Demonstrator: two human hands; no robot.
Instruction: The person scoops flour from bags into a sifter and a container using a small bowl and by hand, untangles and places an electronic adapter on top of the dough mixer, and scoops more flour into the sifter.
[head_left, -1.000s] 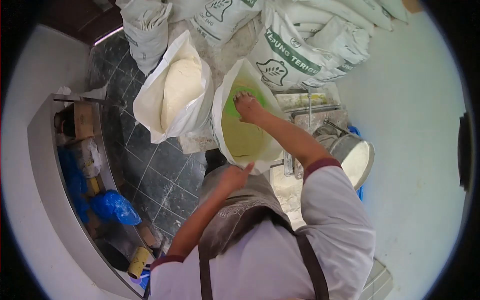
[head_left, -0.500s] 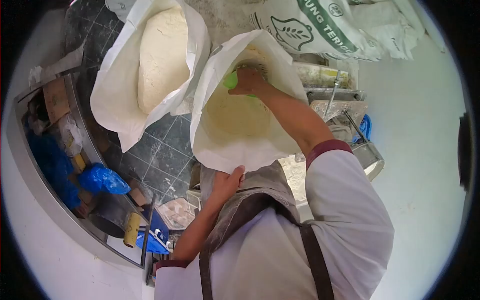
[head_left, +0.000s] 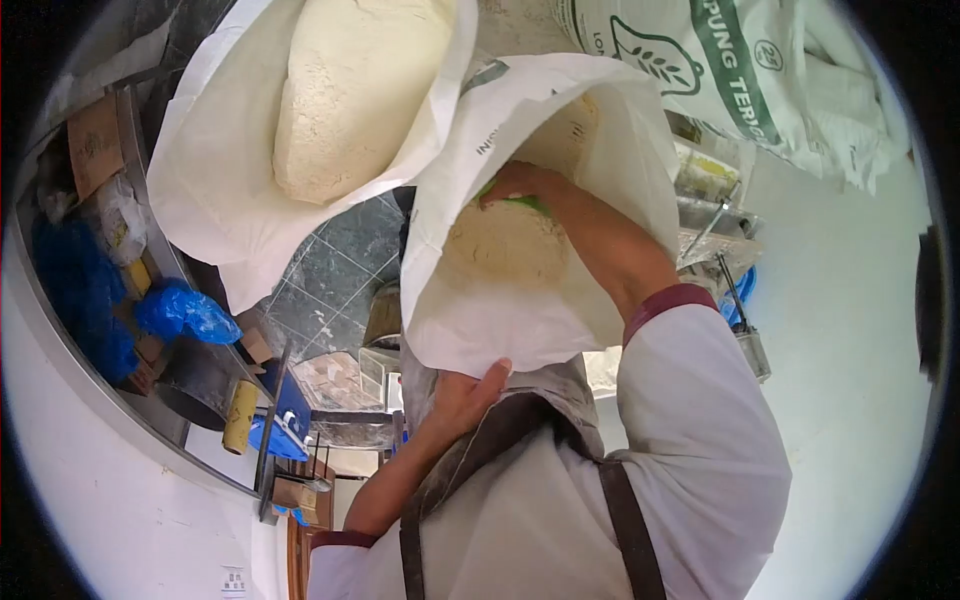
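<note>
Presently, first open sack [head_left: 510, 325], one o'clock: right hand [head_left: 522, 184] inside, fingers round 1 green scoop [head_left: 533, 203]; left hand [head_left: 466, 398] pinches its near rim [head_left: 545, 362]. Second open sack [head_left: 225, 200], eleven o'clock. Open sacks: 2.

This looked like a food workroom, most likely the flour corner of a bakery. A wide white paper-like sack [head_left: 215, 190] stood open around a smooth mound of cream-coloured powder [head_left: 365, 90], and a second open white sack with dark lettering [head_left: 500, 325] held more. A plump white sack with a green printed band [head_left: 735, 75] showed a wheat-ear emblem, a "25" and the letters "PUNG TERIG", part of the Indonesian for wheat flour. Pale dust marked the dark grey floor tiles [head_left: 335, 270]. A grey-brown cloth apron [head_left: 575, 385] over a white short-sleeved shirt with maroon cuffs [head_left: 700, 400] suggested working dress.
</note>
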